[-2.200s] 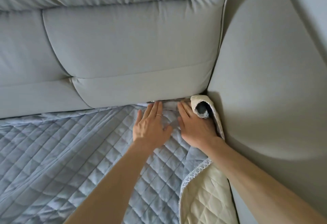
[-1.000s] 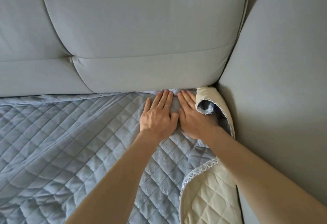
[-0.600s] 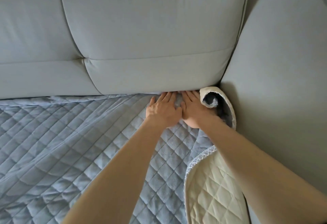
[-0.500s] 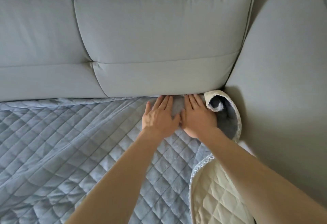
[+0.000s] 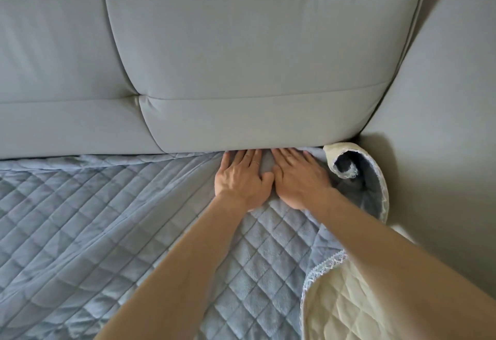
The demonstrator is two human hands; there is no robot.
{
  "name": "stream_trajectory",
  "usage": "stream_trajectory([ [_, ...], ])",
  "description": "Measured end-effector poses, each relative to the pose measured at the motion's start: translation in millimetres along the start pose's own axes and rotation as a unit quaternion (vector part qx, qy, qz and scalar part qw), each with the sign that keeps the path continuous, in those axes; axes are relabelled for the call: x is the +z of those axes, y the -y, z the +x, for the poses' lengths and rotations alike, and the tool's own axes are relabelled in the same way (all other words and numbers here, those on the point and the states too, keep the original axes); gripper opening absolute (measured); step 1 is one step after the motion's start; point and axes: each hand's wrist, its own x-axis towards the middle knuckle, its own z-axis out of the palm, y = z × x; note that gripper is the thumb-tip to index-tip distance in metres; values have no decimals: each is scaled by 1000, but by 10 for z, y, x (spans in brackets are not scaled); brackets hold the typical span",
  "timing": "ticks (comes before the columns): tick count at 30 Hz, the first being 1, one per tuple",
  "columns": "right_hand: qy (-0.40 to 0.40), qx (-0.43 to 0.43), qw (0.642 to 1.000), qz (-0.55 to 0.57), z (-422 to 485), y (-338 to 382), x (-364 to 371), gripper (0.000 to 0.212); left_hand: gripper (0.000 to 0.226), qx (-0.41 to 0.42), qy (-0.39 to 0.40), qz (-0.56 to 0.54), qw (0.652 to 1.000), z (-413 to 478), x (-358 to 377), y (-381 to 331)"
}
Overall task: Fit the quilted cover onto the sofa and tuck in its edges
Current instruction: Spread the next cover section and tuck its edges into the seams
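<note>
Both hands, left hand (image 5: 241, 180) and right hand (image 5: 300, 178), lie flat, fingers straight and gripping nothing. I judge they press the blue-grey quilted fabric cover (image 5: 120, 219) into the crease beneath the grey padded sofa back cushion (image 5: 255, 71), just ahead of my fingertips. The cream-backed curled corner (image 5: 346, 155) to their right is untucked. Placement matches half a second ago.

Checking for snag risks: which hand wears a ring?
The left hand, with a thin band on one finger; the right hand is bare.

Grey sofa (image 5: 241, 57), blue quilted cover (image 5: 80, 219) spread on seat (corner curled)
</note>
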Motion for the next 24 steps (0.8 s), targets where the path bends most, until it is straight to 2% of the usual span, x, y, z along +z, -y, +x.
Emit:
stream_trajectory([
  [5,2,20,1000,8,-21,69,-67,57,69,-1,20,5,1000,14,-135,-40],
  [9,-40,23,999,23,-213,66,-13,58,66,-16,-29,-23,999,-239,-48,-138],
  [12,-55,38,998,23,-350,92,68,60,70,-9,-28,-27,999,-316,8,-104],
  [16,-23,35,999,26,-131,37,46,61,80,-2,-31,-12,999,-63,-19,-16],
  [20,-21,45,999,15,-45,-32,103,61,75,-5,13,15,1000,-13,0,-18],
  [24,20,33,999,21,-76,10,-71,61,66,-47,51,5,998,-76,-143,-184],
])
